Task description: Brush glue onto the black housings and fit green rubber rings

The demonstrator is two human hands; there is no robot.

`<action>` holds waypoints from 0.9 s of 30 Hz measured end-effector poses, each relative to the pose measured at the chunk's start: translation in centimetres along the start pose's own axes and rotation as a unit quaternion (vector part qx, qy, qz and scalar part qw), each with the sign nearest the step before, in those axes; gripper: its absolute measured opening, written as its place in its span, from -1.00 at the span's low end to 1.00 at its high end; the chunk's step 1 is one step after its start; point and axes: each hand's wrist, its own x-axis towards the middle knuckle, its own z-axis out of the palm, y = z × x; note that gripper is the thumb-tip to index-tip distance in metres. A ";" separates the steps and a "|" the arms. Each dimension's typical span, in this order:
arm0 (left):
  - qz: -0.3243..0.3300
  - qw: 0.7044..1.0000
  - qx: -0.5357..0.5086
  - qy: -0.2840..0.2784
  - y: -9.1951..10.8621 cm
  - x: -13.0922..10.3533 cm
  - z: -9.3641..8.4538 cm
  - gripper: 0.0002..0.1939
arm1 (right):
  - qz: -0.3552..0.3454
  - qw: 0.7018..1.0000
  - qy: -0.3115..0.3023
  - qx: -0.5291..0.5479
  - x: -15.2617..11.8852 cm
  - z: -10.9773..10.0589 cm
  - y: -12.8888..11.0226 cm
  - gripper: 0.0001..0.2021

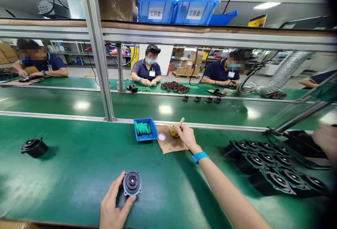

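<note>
My left hand (116, 201) grips a round black motor housing (132, 183) by its rim, thumb and fingers on either side, low over the green bench. The housing's ringed face with a light centre points up at me. Further forward, my right hand (186, 136), with a blue band at the wrist, is closed around a wooden-handled brush (181, 121). Its lower end is hidden at a small, yellow-stained pot (174, 133). That pot rests on a brown cardboard sheet (171, 147), beside a white round lid (162, 137).
Left of the cardboard is a blue bin (146, 138) of green rings. Another black housing (34, 147) lies far left; several housings (265, 164) stand in rows at right. Another person's blurred hand (326, 143) is at the right edge. A metal post (98, 53) rises ahead; co-workers sit across the line.
</note>
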 end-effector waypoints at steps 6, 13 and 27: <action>-0.002 1.000 -0.009 -0.012 -0.3 -0.1 0.0 -0.45 | -0.017 0.999 0.026 -0.014 0.4 -0.6 0.0 -0.70; -0.005 1.000 -0.021 -0.013 0.3 0.3 -0.4 -0.46 | -0.071 0.997 0.022 0.031 -0.3 -1.6 -0.7 -0.65; -0.051 0.997 -0.051 -0.035 1.6 0.6 -0.9 -0.46 | 0.017 0.939 0.123 0.319 -4.8 -5.4 -4.7 -0.49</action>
